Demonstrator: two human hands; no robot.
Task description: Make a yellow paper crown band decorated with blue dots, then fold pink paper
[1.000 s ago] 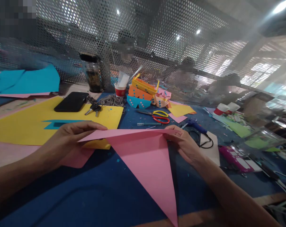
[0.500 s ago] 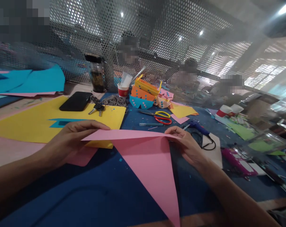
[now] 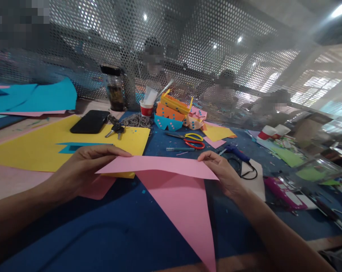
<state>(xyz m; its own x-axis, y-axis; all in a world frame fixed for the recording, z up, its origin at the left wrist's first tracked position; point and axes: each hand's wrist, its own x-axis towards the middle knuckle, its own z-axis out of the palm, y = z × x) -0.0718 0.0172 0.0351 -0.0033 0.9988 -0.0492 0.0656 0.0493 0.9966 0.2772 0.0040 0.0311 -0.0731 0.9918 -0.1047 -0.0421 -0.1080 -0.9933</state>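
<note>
A sheet of pink paper (image 3: 176, 204) is held up between my two hands, its top folded over into a flap and a long pointed part hanging toward the table's front edge. My left hand (image 3: 94, 162) pinches the left end of the fold. At the right end, my right hand (image 3: 219, 168) grips the paper between thumb and fingers. Beyond the paper lie scissors (image 3: 192, 140) with one yellow and one red handle, and a capped blue pen (image 3: 180, 149). A folded blue paper piece (image 3: 70, 148) rests on yellow paper (image 3: 32, 147), partly behind my left hand.
A phone (image 3: 90, 121), keys (image 3: 116, 128) and a lidded jar (image 3: 113, 88) stand or lie at the back left. Decorated paper crowns (image 3: 169, 121) sit beside a paper cup (image 3: 146, 108). A glue gun (image 3: 237, 153) with its cord and a magenta tool (image 3: 281, 193) lie right.
The folded flap has tipped downward, mostly at its right end, so more of its face shows. Both hands keep their hold in nearly the same place.
</note>
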